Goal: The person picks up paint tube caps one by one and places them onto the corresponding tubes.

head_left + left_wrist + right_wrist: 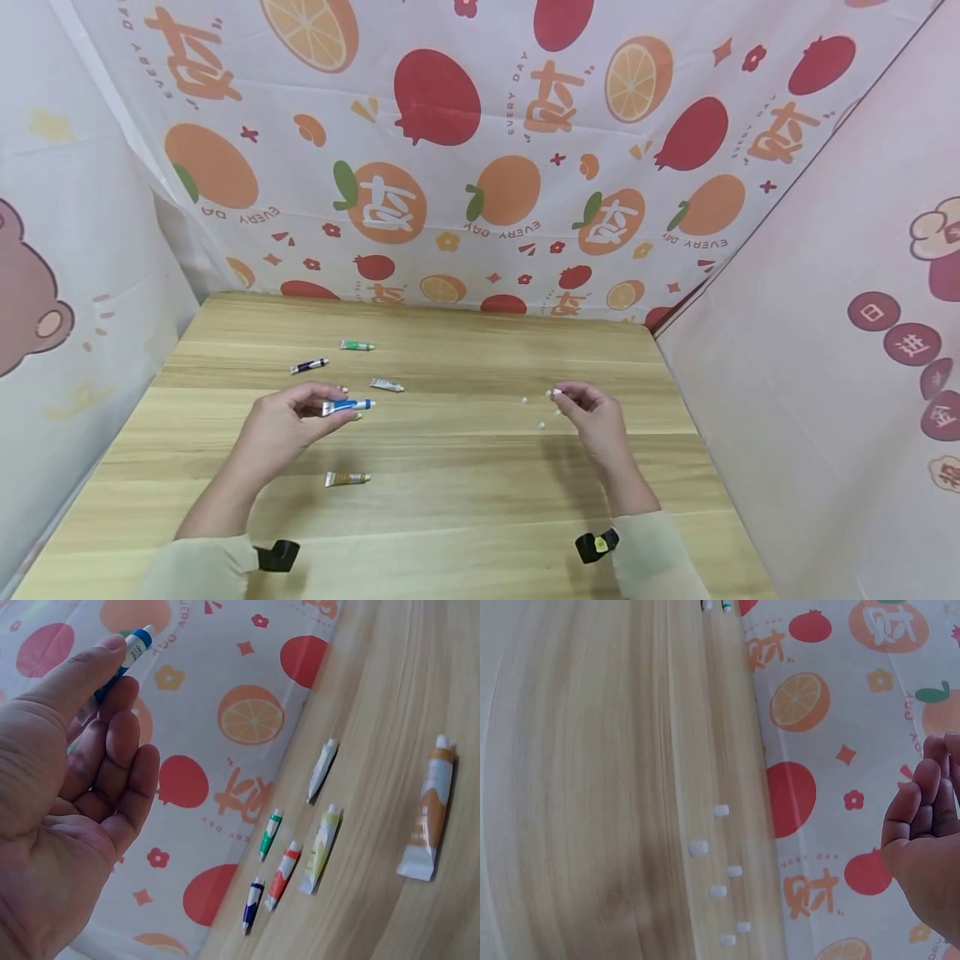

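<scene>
The far side is closed off by a fruit-printed cloth point(510, 200), in front of which a wood-grain table point(465, 517) is seen. Over the table's left half, a blue tube point(347, 406) is gripped between the thumb and fingers of the left hand point(281, 425), its narrow end being pointed toward the right hand point(600, 421). By the right hand, well apart from that tube, a small white cap point(557, 392) is pinched at the fingertips.

Six other tubes are laid on the table about the left hand. The brown tube point(347, 479) is placed on the near side; the white tube point(387, 385) is placed just beyond the blue one, slightly to its right; the green tube point(357, 345) and the purple tube point(310, 366) are set farther off. The red tube point(283, 874) and the yellow tube point(321, 847) are shown side by side from the left wrist but mostly hidden by the left hand in the head view.

Six loose white caps point(718, 891) are scattered near the right hand.
</scene>
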